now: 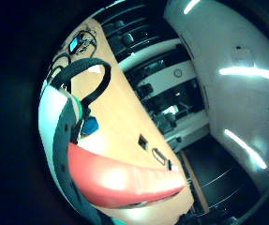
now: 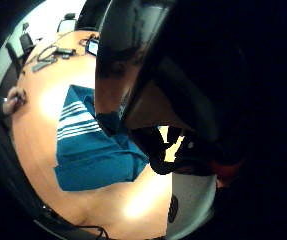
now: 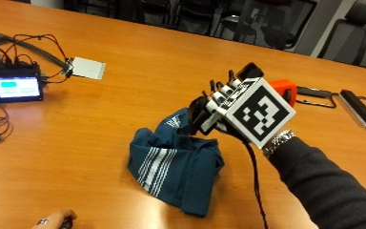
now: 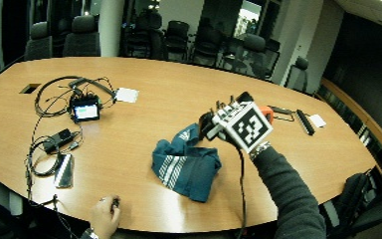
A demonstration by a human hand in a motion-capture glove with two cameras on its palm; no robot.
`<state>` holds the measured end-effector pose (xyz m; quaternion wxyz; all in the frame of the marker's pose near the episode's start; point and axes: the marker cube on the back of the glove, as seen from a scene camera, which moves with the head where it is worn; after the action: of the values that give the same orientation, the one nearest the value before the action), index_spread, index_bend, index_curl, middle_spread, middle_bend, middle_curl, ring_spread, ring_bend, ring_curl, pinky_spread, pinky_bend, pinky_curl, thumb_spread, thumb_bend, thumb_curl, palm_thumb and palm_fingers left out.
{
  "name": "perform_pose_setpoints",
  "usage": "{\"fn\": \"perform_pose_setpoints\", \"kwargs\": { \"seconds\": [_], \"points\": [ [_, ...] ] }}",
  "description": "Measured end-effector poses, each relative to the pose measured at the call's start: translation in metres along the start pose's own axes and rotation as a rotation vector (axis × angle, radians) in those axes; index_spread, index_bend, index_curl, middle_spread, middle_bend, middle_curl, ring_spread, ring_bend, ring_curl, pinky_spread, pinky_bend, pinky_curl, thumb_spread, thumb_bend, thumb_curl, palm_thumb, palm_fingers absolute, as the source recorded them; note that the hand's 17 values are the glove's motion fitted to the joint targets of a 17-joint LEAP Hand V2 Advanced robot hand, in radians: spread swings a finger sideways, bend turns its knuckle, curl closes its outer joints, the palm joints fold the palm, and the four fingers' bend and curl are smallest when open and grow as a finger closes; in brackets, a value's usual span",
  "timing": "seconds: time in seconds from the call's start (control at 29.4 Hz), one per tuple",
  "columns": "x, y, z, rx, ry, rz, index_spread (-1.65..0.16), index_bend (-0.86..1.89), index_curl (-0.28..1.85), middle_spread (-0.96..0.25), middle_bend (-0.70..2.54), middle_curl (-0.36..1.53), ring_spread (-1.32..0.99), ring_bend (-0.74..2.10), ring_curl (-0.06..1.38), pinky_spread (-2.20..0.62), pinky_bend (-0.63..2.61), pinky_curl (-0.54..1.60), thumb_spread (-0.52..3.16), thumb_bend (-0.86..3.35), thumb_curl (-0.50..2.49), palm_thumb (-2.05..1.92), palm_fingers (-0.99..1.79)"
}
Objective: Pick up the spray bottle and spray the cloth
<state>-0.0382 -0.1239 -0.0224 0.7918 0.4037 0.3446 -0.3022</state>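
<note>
We hold the spray bottle (image 3: 283, 88) lifted off the table (image 3: 145, 57) in our gloved right hand (image 3: 224, 114), fingers curled around it; only its orange top shows past the hand, so we cannot tell exactly where the nozzle points. We keep it raised just to the right of the teal striped cloth (image 3: 173, 167), which lies crumpled near the table's near edge, likely so the spray falls on the fabric and not on the bare wood. The small screen (image 3: 13, 87) and its cables sit well apart at far left, safely out of range.
</note>
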Motion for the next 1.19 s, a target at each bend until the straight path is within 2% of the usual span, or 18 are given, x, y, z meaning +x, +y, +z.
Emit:
{"fn": "perform_pose_setpoints", "kwargs": {
  "seconds": [0.2, 0.41, 0.61, 0.88, 1.19],
  "points": [
    [-0.039, 0.011, 0.003, -0.010, 0.007, -0.128, -0.29, 0.17, 0.54, -0.19, 0.59, 0.59, -0.18, 0.77, 0.54, -0.24, 0.61, 0.53, 0.98, -0.02, 0.60, 0.81, 1.25],
    [-0.049, 0.017, 0.005, -0.016, -0.011, -0.126, -0.29, 0.17, 0.54, -0.20, 0.59, 0.59, -0.18, 0.77, 0.54, -0.24, 0.60, 0.52, 0.98, -0.02, 0.61, 0.81, 1.25],
    [-0.033, 0.008, -0.020, 0.046, -0.055, -0.003, -0.29, 0.17, 0.54, -0.20, 0.59, 0.59, -0.18, 0.77, 0.54, -0.24, 0.59, 0.52, 0.98, -0.02, 0.61, 0.81, 1.25],
    [0.004, -0.037, -0.078, 0.214, -0.114, 0.185, -0.28, 0.17, 0.54, -0.20, 0.59, 0.59, -0.18, 0.77, 0.54, -0.25, 0.60, 0.52, 0.98, -0.03, 0.61, 0.80, 1.26],
    [0.014, -0.089, -0.101, 0.296, -0.330, 0.444, -0.28, 0.16, 0.53, -0.21, 0.59, 0.59, -0.19, 0.77, 0.53, -0.25, 0.63, 0.52, 0.99, -0.02, 0.61, 0.79, 1.28]
  ]
}}
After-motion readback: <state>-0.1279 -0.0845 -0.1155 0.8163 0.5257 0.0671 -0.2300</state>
